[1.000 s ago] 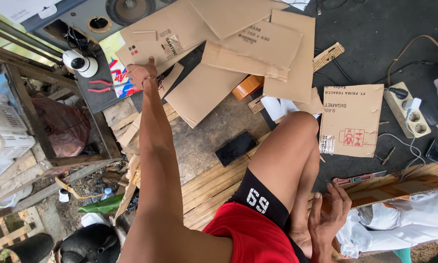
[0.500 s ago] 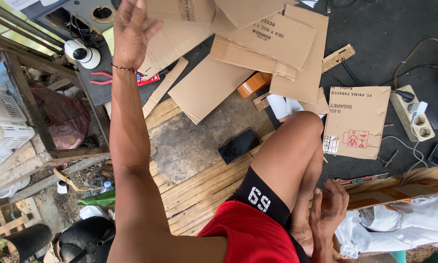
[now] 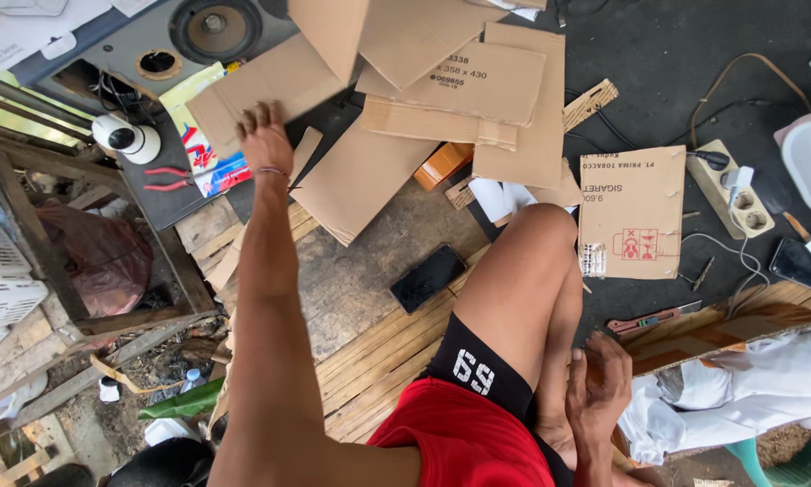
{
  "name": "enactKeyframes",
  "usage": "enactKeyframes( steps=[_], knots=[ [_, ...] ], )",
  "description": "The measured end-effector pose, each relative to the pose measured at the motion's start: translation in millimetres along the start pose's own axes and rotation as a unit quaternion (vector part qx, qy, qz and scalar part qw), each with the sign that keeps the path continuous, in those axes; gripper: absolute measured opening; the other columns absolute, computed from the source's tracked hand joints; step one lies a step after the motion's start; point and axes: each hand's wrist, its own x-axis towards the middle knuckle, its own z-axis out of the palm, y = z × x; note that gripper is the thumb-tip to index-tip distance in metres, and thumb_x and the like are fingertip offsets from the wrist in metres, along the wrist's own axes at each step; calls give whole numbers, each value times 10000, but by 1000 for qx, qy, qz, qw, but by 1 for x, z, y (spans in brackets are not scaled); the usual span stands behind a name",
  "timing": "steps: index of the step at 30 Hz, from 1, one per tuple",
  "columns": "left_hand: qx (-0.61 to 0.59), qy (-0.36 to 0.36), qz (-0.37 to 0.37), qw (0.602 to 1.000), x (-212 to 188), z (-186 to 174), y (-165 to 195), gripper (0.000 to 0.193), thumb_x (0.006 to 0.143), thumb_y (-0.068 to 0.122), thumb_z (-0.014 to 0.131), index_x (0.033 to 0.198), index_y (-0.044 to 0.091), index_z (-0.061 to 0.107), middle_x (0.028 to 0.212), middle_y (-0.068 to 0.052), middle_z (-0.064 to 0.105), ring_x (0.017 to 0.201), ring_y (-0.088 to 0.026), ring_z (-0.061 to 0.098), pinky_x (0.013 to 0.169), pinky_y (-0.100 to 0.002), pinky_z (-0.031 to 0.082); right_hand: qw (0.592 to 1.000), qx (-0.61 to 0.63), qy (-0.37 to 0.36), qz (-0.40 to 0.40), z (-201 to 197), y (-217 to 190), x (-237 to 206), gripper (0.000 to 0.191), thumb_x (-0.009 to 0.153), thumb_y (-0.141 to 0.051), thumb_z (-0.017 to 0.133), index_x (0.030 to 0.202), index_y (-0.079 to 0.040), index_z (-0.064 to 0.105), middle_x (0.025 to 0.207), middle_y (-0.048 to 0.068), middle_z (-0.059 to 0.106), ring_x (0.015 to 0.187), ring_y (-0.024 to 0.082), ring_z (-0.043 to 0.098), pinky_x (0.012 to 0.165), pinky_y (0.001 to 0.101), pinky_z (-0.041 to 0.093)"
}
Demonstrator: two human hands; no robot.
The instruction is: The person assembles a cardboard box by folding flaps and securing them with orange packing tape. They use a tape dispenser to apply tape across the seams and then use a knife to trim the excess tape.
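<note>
Left hand (image 3: pixel 263 137) on cardboard sheet (image 3: pixel 266 90).
I'm pressing open fingers on it; its long axis is running left-low to right-high. Right hand (image 3: pixel 599 397) is resting loose, empty.

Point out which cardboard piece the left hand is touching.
The left hand touches the far-left cardboard sheet beside the speaker; the other sheets lie further right, beyond its fingers.

Left hand (image 3: pixel 264 140) stretched out, fingers (image 3: pixel 259 113) touching a cardboard sheet (image 3: pixel 270 90). Just left of that sheet, red pliers (image 3: pixel 171 178); below it, a black phone (image 3: pixel 427 278). Right hand (image 3: pixel 598 397) resting by the foot.
</note>
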Motion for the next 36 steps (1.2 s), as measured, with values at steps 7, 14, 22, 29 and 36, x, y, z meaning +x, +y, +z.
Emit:
enactKeyframes(
  steps=[7,14,22,29,36],
  knots=[
    [94,-36,-49,994,22,-114,-74,371,1205,295,478,1011,119,740,919,-165,751,813,-359,743,706,-452,581,1000,6,17,15,-6,9,-3,242,980,-11,676,1215,30,632,1239,194,653,1082,297,662,944,367,544],
    [17,43,55,997,-82,-314,-34,205,1152,257,625,1073,75,677,879,-186,695,769,-380,676,649,-460,518,996,71,13,54,-16,16,2,223,979,-49,668,1192,16,669,1237,186,656,1072,272,668,907,349,558],
    [-374,-26,456,807,-163,-344,186,161,852,5,734,983,98,734,1058,-40,755,1000,-230,721,1181,-481,350,551,804,-192,110,-103,28,-22,699,915,-498,580,1413,-18,480,1339,159,634,1179,267,657,1016,403,537],
    [-590,-108,577,555,-231,-287,412,237,903,-128,700,940,97,764,1150,-25,768,1339,-247,683,1175,-372,535,711,680,-17,178,-181,56,-133,1035,964,-157,772,1792,-127,153,1332,154,586,1057,181,575,889,333,491],
    [-749,-476,262,379,-355,-236,527,567,1132,163,465,1657,74,269,1560,-125,469,1369,-250,595,1120,-345,537,856,312,302,282,-202,106,-163,874,927,-27,661,1657,-54,181,1521,219,513,1345,275,535,1101,376,449]
  ],
)
